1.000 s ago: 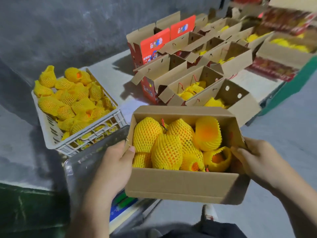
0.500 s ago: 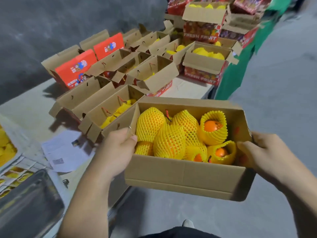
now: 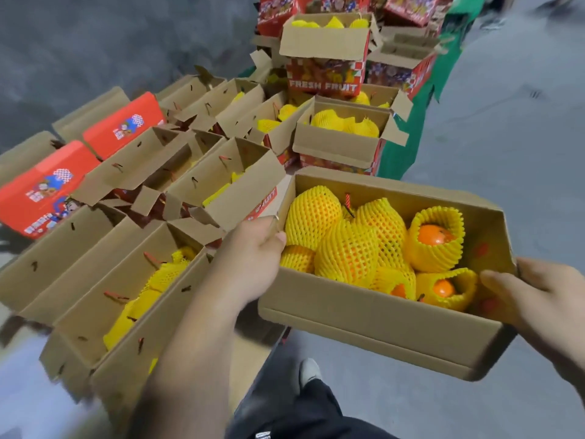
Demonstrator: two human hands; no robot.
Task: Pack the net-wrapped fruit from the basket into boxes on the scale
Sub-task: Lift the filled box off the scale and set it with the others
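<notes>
We hold an open box in the air between both hands, over grey floor. Our left hand grips its left end, thumb hooked over the rim; our right hand grips the right end, thumb inside against the wall. The box is filled with net-wrapped fruit, and two at the right show orange skin through open net tops. To the left, a desk carries rows of open boxes, several with yellow nets inside. Farther off stands a stack of boxes printed FRESH FRUIT, beside a green cloth. A shoe shows below the held box.
</notes>
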